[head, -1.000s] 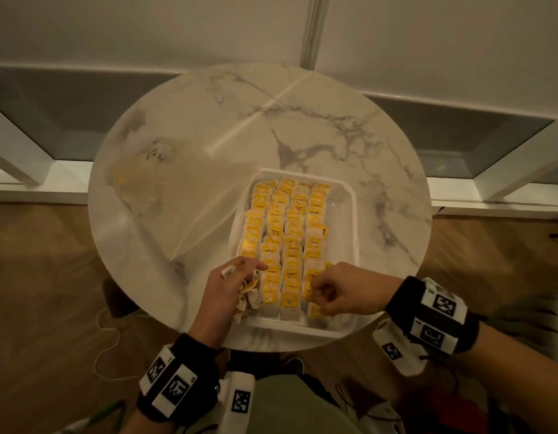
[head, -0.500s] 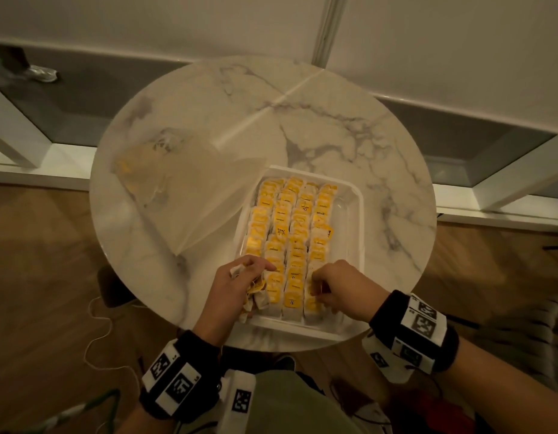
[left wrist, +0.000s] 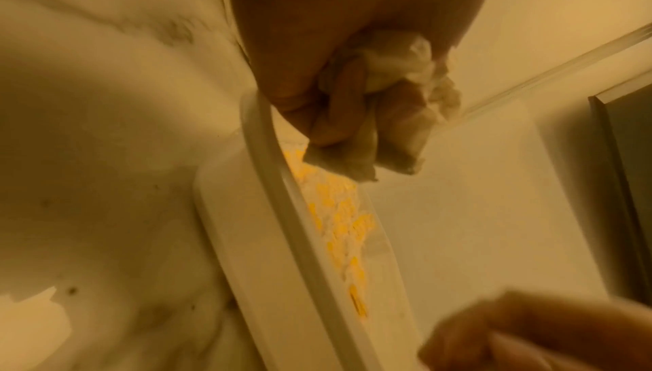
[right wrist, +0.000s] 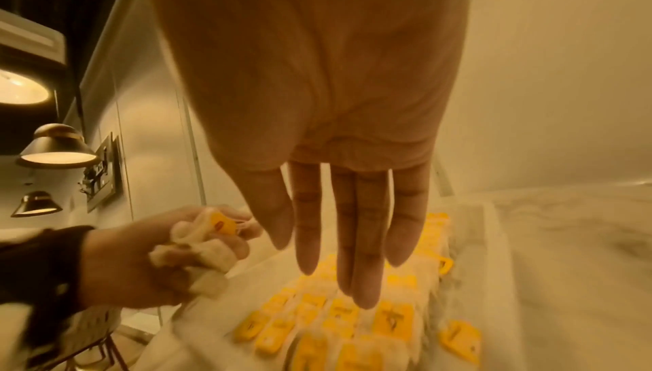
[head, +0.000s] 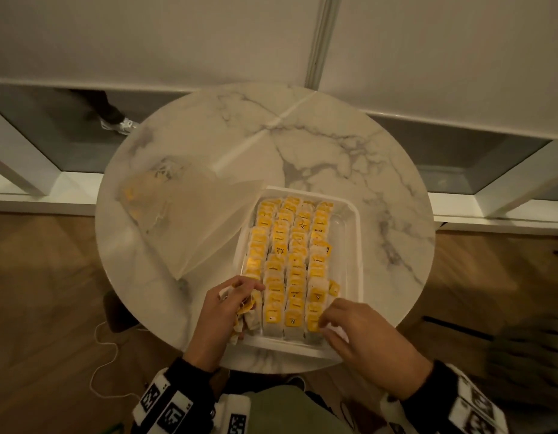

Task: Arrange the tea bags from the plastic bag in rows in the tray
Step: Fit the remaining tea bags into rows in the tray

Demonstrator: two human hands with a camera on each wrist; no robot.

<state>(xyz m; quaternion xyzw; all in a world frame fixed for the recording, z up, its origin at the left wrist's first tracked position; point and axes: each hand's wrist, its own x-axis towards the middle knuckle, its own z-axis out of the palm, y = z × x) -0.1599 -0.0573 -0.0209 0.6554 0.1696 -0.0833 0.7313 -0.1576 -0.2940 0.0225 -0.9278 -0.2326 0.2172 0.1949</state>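
Tea bags (head: 244, 311) half-hidden in left hand (head: 219, 311)

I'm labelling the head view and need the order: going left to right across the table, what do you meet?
Plastic bag → left hand gripping a bunch of tea bags → tray with its rows of tea bags → right hand, fingers straight, at the tray's near right corner.

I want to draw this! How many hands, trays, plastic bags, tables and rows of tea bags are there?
Hands: 2 (left hand gripping tea bags, right hand)
Tray: 1
Plastic bag: 1
Table: 1
Rows in the tray: 4
Total: 9
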